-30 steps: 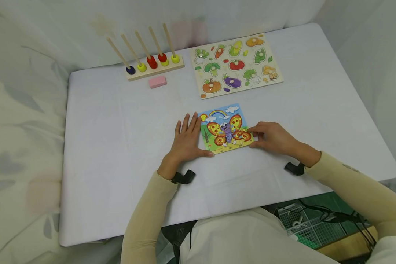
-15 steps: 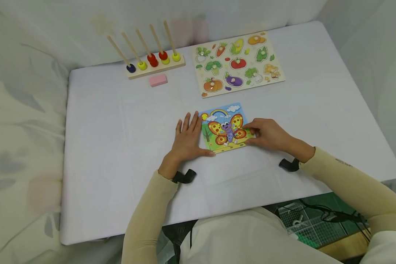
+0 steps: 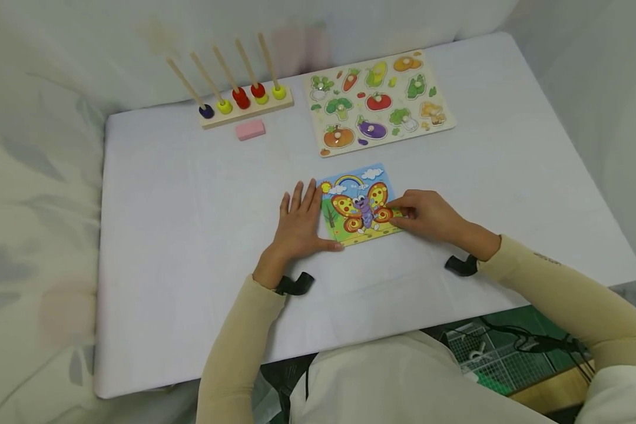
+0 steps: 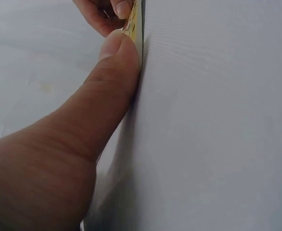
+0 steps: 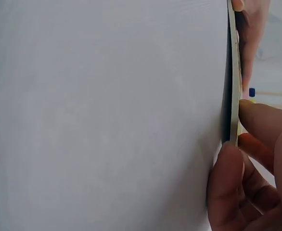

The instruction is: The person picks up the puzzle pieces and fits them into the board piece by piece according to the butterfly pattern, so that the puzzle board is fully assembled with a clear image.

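Observation:
A small jigsaw puzzle (image 3: pixel 360 200) with a butterfly picture lies flat on the white table, its thin edge showing in both wrist views. My left hand (image 3: pixel 298 229) rests along its left side with straight fingers, the thumb (image 4: pixel 114 62) touching the lower left corner. Over the lower right part, my right hand (image 3: pixel 429 215) has its thumb and forefinger bent together on a puzzle piece (image 3: pixel 384 215) with a wing printed on it. The right thumb (image 5: pixel 259 115) lies on top of the puzzle, other fingers curled by its edge; the piece's far side is hidden.
Behind lies a wooden vegetable peg puzzle (image 3: pixel 381 105). At the back left stands a peg stand (image 3: pixel 246 109) with upright rods and coloured beads, a pink block (image 3: pixel 250 129) in front of it. Wire baskets (image 3: pixel 487 353) and cables sit below the table's front edge.
My right hand has shifted left from the puzzle's right edge onto its lower right part, bringing the wing piece closer to the butterfly's body. The left hand stays where it was.

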A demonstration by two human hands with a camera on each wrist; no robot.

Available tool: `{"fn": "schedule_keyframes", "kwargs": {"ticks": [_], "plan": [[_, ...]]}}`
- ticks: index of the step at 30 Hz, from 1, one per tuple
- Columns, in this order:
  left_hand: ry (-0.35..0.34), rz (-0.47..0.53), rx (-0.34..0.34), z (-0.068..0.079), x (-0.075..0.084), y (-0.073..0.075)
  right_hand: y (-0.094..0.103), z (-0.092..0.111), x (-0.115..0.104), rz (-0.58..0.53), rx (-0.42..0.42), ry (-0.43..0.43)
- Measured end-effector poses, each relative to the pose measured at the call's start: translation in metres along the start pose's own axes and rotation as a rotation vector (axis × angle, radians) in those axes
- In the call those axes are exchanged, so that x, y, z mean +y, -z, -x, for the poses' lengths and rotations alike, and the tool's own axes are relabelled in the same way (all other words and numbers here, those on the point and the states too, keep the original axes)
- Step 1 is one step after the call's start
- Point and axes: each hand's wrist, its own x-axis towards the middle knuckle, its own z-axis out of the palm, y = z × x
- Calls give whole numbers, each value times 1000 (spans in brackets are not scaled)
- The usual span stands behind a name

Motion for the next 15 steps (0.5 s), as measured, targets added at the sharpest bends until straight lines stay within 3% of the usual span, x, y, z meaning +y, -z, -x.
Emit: {"fn": "schedule_keyframes", "kwargs": {"ticks": [8, 15], "plan": [[-4, 4, 12, -1, 0, -3, 0, 1, 1, 43, 18, 59], [0, 1, 1, -2, 1, -4, 0, 3, -1, 80, -1, 58]]}}
